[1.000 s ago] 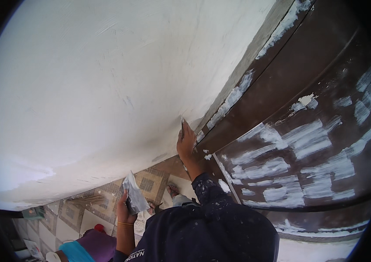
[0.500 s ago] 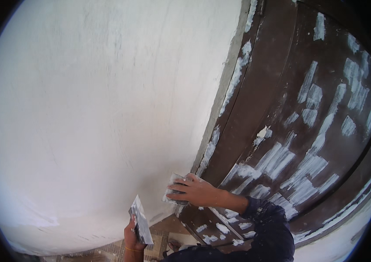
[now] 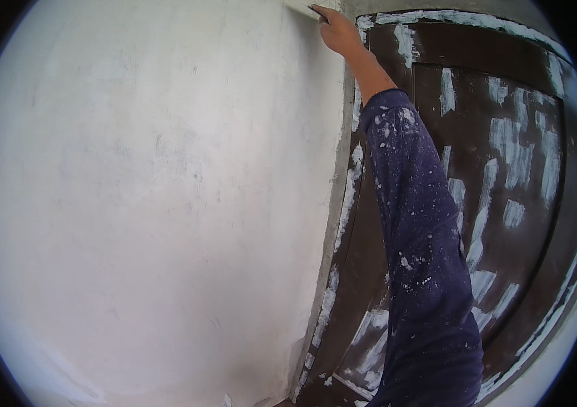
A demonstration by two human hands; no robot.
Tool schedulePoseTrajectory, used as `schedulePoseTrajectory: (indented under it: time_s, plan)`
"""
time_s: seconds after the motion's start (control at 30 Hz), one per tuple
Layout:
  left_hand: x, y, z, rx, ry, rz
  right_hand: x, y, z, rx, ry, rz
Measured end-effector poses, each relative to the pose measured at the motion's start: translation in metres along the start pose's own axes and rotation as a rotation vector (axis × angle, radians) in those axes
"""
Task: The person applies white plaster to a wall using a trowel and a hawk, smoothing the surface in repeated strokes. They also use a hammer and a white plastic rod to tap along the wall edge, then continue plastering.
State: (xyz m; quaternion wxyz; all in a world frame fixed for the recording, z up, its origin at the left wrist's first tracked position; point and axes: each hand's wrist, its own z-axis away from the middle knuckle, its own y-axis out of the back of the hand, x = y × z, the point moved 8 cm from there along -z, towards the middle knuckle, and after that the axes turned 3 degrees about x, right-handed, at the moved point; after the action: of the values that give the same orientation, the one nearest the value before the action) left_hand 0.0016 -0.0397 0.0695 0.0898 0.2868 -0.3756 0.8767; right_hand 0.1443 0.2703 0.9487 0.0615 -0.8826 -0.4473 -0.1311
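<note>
Pale plastered wall (image 3: 132,271) across the left and middle, with faint grey marks (image 3: 180,159) partway up. To its right, a dark brown panelled door (image 3: 431,88) daubed with white patches (image 3: 519,156); between wall and door surround, a rough grey strip (image 3: 336,203). Reaches far up with the right hand (image 3: 340,30), in a dark blue sleeve (image 3: 424,224) flecked with white. Holds a flat-bladed tool (image 3: 300,7) in bent fingers, at the very top of the view, near the door's upper left corner and up by the wall. Cannot tell how the left hand's fingers stand.
</note>
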Motion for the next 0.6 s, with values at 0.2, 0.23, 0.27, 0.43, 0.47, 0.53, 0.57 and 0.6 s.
schedulePoseTrajectory:
  time_s: [0.2, 0.23, 0.27, 0.43, 0.47, 0.53, 0.57, 0.6]
  plan:
    - [-0.003, 0.015, 0.003, 0.013, 0.026, 0.092, -0.003, -0.025, 0.040, -0.096, 0.024, -0.055]
    - [-0.003, 0.019, 0.003, 0.015, 0.032, 0.108, -0.006, -0.023, 0.069, -0.104, 0.022, 0.015]
    - [-0.003, 0.022, 0.004, 0.015, 0.031, 0.125, -0.016, -0.018, 0.096, -0.091, 0.064, 0.084]
    - [0.001, 0.040, 0.007, 0.007, 0.027, 0.236, -0.067, -0.007, 0.242, -0.281, 0.004, 0.101]
    - [0.003, 0.044, 0.006, -0.002, 0.026, 0.271, -0.078, -0.006, 0.272, -0.337, -0.025, 0.097]
    - [0.006, 0.055, 0.004, -0.022, 0.002, 0.334, -0.098, -0.007, 0.328, -0.431, -0.079, 0.083]
    - [0.011, 0.059, 0.004, -0.077, -0.043, 0.370, -0.108, -0.008, 0.357, -0.467, -0.105, 0.072]
    - [0.010, 0.069, 0.003, -0.050, -0.040, 0.359, -0.119, -0.008, 0.387, -0.484, -0.100, 0.062]
